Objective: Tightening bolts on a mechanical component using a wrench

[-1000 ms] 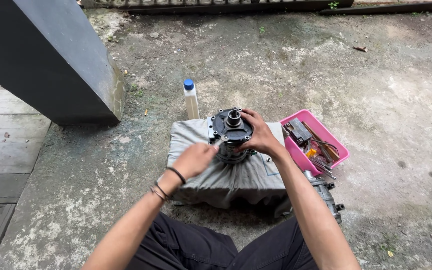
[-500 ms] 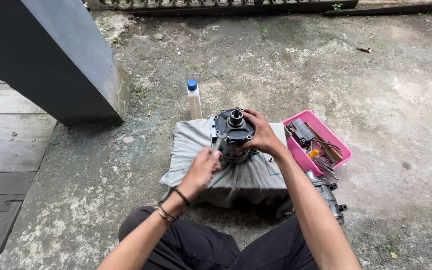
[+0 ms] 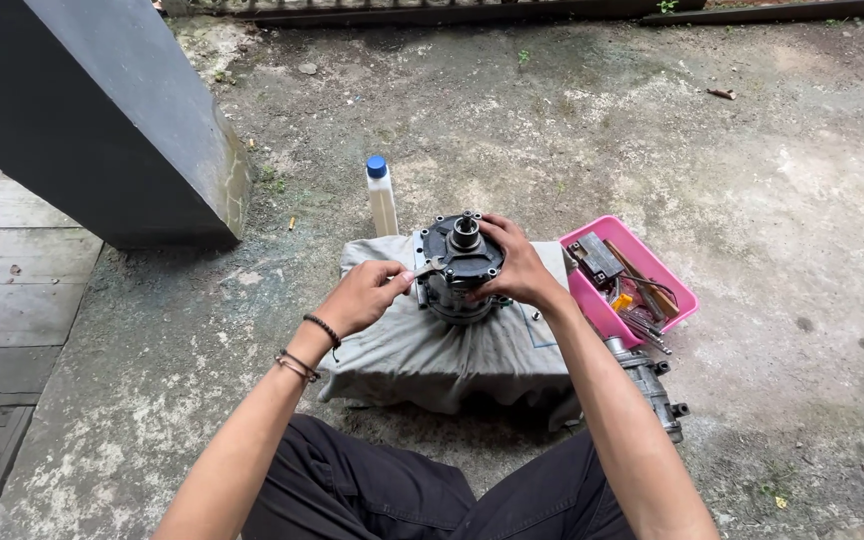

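R hand grips compressor on cloth; L hand pinches small tool against it.

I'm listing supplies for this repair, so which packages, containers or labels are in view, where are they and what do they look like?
Plastic bottle: upright behind the grey cloth, slim, pale, blue cap.
Pink tray: right of the cloth, rectangular, holding tools.
No signs, screens or readable labels show.

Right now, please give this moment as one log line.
left hand: holds small metal tool | right hand: grips round black housing | base: grey cloth
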